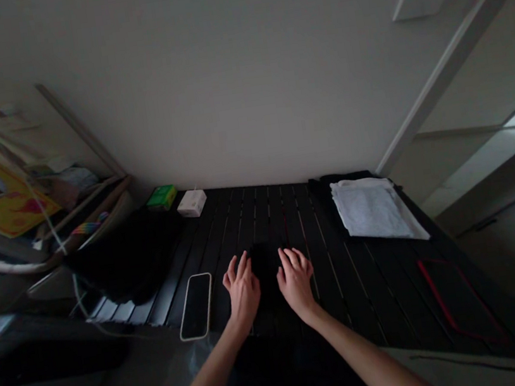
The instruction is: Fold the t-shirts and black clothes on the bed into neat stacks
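Both of my hands rest on a dark piece of cloth (264, 262) lying on the black slatted table (370, 279). My left hand (241, 290) lies flat with its fingers stretched out on the cloth's left side. My right hand (295, 277) lies flat on its right side, fingers spread. The cloth is nearly the same colour as the table, so its outline is hard to make out. A phone (196, 306) lies face up just left of my left hand.
Folded white cloth (375, 208) sits on dark fabric at the table's back right. A white box (192, 203) and a green box (161, 197) stand by the wall. A black heap (127, 256) and a cluttered shelf (73, 212) are left. A red-edged dark thing (459, 299) lies right.
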A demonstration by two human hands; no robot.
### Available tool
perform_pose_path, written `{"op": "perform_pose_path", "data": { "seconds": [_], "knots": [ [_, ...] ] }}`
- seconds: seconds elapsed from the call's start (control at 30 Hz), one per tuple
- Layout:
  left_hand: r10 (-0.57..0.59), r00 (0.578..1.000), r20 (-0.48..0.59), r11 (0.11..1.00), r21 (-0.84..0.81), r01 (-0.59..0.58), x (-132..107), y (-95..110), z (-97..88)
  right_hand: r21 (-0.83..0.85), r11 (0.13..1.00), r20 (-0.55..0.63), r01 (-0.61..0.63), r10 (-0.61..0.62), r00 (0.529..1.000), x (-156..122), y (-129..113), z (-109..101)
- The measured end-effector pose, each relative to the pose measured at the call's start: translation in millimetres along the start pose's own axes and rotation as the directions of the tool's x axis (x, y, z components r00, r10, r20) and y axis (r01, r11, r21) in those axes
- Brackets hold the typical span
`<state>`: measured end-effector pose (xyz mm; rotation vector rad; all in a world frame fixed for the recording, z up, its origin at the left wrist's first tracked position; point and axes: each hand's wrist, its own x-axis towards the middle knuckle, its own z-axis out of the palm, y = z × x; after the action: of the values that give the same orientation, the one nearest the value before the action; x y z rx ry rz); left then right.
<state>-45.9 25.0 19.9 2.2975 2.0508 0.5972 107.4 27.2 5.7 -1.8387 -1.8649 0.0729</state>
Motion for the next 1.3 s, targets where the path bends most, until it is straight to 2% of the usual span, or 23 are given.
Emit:
{"op": "perform_pose_path", "data": {
  "seconds": [0.13, 0.2, 0.27, 0.37, 0.43, 0.57, 0.67, 0.73, 0.83, 0.97, 1.03, 1.1, 1.2, 1.23, 1.3],
  "knots": [
    [-0.121, 0.986, 0.114, 0.991, 0.072, 0.113, 15, -2, 12.9, -0.104, 0.991, 0.155, -0.089, 0.105, 0.982, 9, -5, 7],
    [-0.178, 0.972, 0.151, 0.979, 0.130, 0.159, 12, 1, 20.9, -0.165, 0.975, 0.212, -0.149, 0.183, 0.960, 7, -7, 13],
    [-0.214, 0.967, 0.136, 0.964, 0.186, 0.188, 4, 6, 25.3, -0.197, 0.966, 0.236, -0.169, 0.214, 0.948, 3, -7, 18],
    [-0.236, 0.965, 0.114, 0.950, 0.235, 0.205, -7, 14, 22.9, -0.156, 0.981, 0.272, -0.119, 0.158, 0.949, -3, -5, 19],
    [-0.237, 0.961, 0.141, 0.956, 0.213, 0.204, -11, 18, 18.3, -0.103, 0.991, 0.283, -0.088, 0.114, 0.952, -7, -3, 16],
    [-0.249, 0.937, 0.247, 0.968, 0.088, 0.234, -7, 22, 11.3, -0.032, 0.998, 0.269, -0.051, 0.057, 0.961, -14, 3, 7],
    [-0.181, 0.949, 0.256, 0.981, -0.022, 0.193, -2, 35, 8.6, -0.028, 0.999, 0.264, 0.026, -0.018, 0.964, -15, 10, -8],
    [-0.111, 0.963, 0.247, 0.986, -0.097, 0.138, 3, 51, 7.7, -0.080, 0.996, 0.263, 0.041, -0.019, 0.965, -11, 18, -22],
    [-0.014, 0.964, 0.266, 0.975, -0.209, 0.072, 15, 86, 8.5, -0.218, 0.976, 0.230, 0.008, 0.043, 0.972, 1, 38, -47],
    [0.122, 0.961, 0.247, 0.920, -0.393, -0.015, 48, 140, 15.6, -0.400, 0.915, 0.110, -0.058, 0.110, 0.988, 24, 79, -79],
    [0.187, 0.958, 0.215, 0.855, -0.515, -0.051, 72, 167, 21.5, -0.465, 0.878, 0.020, -0.114, 0.139, 0.990, 39, 103, -96],
    [0.267, 0.950, 0.160, 0.753, -0.650, -0.102, 98, 194, 27.6, -0.502, 0.843, -0.089, -0.193, 0.172, 0.981, 58, 127, -114],
    [0.412, 0.908, 0.070, 0.576, -0.792, -0.200, 125, 227, 34.4, -0.503, 0.802, -0.238, -0.323, 0.230, 0.944, 88, 167, -131],
    [0.452, 0.889, 0.067, 0.547, -0.809, -0.217, 129, 233, 35.9, -0.496, 0.791, -0.267, -0.358, 0.253, 0.930, 97, 181, -131],
    [0.483, 0.867, 0.123, 0.571, -0.795, -0.205, 127, 238, 39.0, -0.489, 0.779, -0.251, -0.393, 0.307, 0.918, 108, 209, -122]
  ]
}}
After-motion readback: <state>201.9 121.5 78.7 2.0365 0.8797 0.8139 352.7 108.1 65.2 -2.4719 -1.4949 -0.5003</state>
